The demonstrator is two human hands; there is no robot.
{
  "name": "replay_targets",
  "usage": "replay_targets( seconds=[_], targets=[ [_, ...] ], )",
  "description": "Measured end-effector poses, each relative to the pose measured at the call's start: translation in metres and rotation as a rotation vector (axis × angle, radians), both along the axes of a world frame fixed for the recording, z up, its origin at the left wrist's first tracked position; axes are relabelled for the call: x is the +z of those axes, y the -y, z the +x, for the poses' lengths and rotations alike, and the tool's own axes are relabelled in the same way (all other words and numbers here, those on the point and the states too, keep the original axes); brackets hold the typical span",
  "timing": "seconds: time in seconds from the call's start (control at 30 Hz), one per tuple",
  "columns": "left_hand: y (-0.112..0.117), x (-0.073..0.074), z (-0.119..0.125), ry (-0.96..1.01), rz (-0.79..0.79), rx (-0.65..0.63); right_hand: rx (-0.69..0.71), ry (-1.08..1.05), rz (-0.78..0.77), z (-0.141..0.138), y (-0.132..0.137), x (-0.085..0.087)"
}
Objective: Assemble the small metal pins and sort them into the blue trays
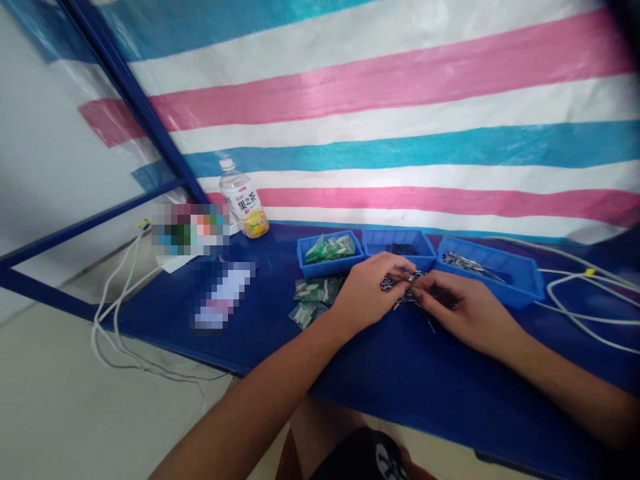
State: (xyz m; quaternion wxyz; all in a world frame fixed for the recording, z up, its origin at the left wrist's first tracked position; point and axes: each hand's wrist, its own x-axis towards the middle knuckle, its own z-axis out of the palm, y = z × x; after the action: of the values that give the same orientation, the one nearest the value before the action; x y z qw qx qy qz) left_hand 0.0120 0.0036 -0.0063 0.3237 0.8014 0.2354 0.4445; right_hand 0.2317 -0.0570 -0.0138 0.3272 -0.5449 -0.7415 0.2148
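Counter (395,373): loose pin-like parts (406,295) are heaped, seemingly being picked over. Left hand (370,290) and right hand (463,307) are curled in at nine and three o'clock, pinched; whatever is gripped cannot be told. Fine pinching seems called for next. Greenish bags (320,291) at nine, farther out; blue bins (333,268), ten to two.

left hand (373,287) and right hand (467,307) meet over a pile of small metal pins (403,296) on the blue table (280,340), fingertips bunched close; can't make out what's pinched. three blue bins behind: left bin (333,268) has green bags, middle bin (425,250) dark bits, right bin (523,288) loose pins. more green bags (319,291) beside left wrist. labelled bottle (245,203) upright, far left. white cables (575,308) right.
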Motion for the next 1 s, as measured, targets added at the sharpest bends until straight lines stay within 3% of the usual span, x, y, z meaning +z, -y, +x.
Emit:
replay_targets(
  seconds=[0.23,0.33,0.47,0.63,0.87,1.0],
  targets=[
    [-0.001,-0.002,-0.001,-0.058,-0.011,0.024,-0.100,-0.327,-0.157,-0.002,-0.001,0.005],
    [-0.002,-0.006,-0.005,-0.271,0.114,0.027,-0.243,-0.613,-0.220,-0.001,-0.005,0.009],
    [0.000,-0.008,-0.009,-0.534,0.268,-0.059,-0.390,-0.925,-0.222,0.003,-0.011,0.011],
    [-0.001,-0.009,-0.009,-0.652,0.311,-0.066,-0.353,-0.930,-0.325,0.002,-0.011,0.013],
    [-0.011,-0.015,-0.007,-0.592,0.334,-0.036,-0.285,-0.876,-0.337,-0.008,-0.003,0.016],
    [-0.011,-0.015,-0.007,-0.530,0.308,0.049,-0.281,-0.868,-0.339,-0.007,-0.003,0.016]
  ],
)
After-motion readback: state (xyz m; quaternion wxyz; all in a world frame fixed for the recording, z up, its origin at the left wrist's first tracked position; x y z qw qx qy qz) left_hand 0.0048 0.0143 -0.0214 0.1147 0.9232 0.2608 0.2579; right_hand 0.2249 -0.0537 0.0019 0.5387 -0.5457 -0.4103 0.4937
